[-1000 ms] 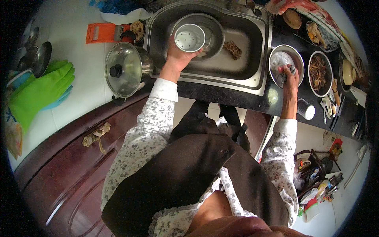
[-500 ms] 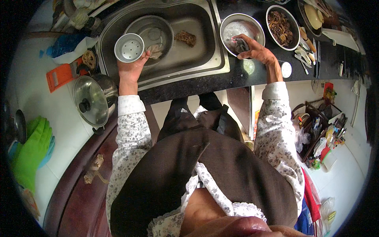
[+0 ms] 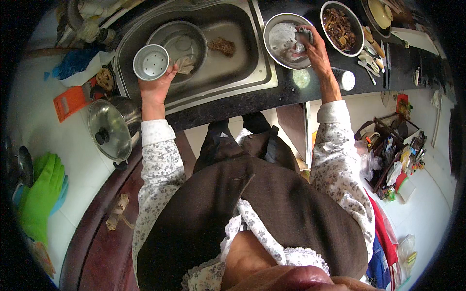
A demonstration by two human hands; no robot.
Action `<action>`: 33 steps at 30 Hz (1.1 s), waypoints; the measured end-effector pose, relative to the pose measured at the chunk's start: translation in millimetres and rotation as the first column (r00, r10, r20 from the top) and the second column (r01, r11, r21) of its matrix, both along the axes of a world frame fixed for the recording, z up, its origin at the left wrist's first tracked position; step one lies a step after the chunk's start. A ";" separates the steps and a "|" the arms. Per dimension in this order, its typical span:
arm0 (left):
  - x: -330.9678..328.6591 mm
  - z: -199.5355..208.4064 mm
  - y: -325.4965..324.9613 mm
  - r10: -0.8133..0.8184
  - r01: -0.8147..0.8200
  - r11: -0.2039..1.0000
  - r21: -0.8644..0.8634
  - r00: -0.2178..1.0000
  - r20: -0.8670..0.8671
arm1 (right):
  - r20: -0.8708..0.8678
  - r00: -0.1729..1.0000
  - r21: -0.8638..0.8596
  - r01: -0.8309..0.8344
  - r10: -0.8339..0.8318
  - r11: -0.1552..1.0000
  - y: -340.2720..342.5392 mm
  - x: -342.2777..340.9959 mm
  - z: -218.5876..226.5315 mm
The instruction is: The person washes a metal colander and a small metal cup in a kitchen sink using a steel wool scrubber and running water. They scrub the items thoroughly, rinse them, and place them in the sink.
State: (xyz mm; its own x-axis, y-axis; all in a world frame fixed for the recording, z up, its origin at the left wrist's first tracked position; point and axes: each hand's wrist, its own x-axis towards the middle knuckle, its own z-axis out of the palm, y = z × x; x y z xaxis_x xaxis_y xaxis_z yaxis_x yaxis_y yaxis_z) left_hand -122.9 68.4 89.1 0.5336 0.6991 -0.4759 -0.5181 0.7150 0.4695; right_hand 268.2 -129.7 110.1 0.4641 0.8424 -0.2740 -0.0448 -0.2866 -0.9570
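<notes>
In my left hand (image 3: 154, 94) is a small metal cup (image 3: 151, 62) with holes in its base, its mouth tilted up over the sink's near left part. Below it lies a wide metal basin (image 3: 199, 36) in the sink, with a limp pale piece (image 3: 185, 65) close to my fingertips. My right hand (image 3: 318, 54) is closed around a dark, shiny, blurred thing (image 3: 304, 37), whose kind I cannot make out. It is over the right side of a steel bowl (image 3: 270, 44), which stands on the counter and holds some clear liquid.
A brown fibrous clump (image 3: 222, 46) lies in the steel sink (image 3: 238, 87). Right of the bowl stand a bowl of dark sliced food (image 3: 342, 31), a white-topped container (image 3: 347, 80) and several spoons (image 3: 370, 63). A glass-lidded pot (image 3: 110, 131) stands at the left.
My right hand has moved from the near middle of the steel bowl to its right side and has closed around the dark thing. The left hand still holds the cup.
</notes>
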 end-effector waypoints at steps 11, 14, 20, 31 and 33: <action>13.0 3.4 -3.9 0.059 -0.062 0.997 -0.053 0.997 -0.059 | -0.081 0.995 0.063 0.060 -0.055 0.996 4.8 -10.8 1.0; 16.2 6.6 -5.1 0.072 -0.078 0.994 -0.071 0.995 -0.076 | -0.160 0.986 0.173 0.071 -0.044 0.982 4.9 -17.8 13.0; 19.2 4.3 -6.3 0.062 -0.066 0.996 -0.055 0.995 -0.075 | -0.044 0.996 0.048 0.074 -0.072 0.996 9.0 -12.2 27.6; 30.4 6.1 -11.4 0.022 -0.027 0.999 -0.041 0.994 -0.108 | 0.154 0.958 0.050 0.237 -0.242 0.970 21.4 -13.9 28.6; 31.9 4.7 -11.8 0.008 -0.012 0.999 -0.036 0.994 -0.110 | 0.153 0.950 0.061 0.265 -0.271 0.962 25.6 -17.3 29.3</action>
State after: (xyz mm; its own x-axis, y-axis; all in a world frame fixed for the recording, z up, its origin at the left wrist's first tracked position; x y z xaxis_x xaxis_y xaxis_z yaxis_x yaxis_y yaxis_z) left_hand -90.9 56.6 93.9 0.4695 0.6852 -0.5568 -0.4721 0.7278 0.4974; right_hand 250.9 -104.1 139.4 0.7087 0.6898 -0.1478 0.0381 -0.2467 -0.9683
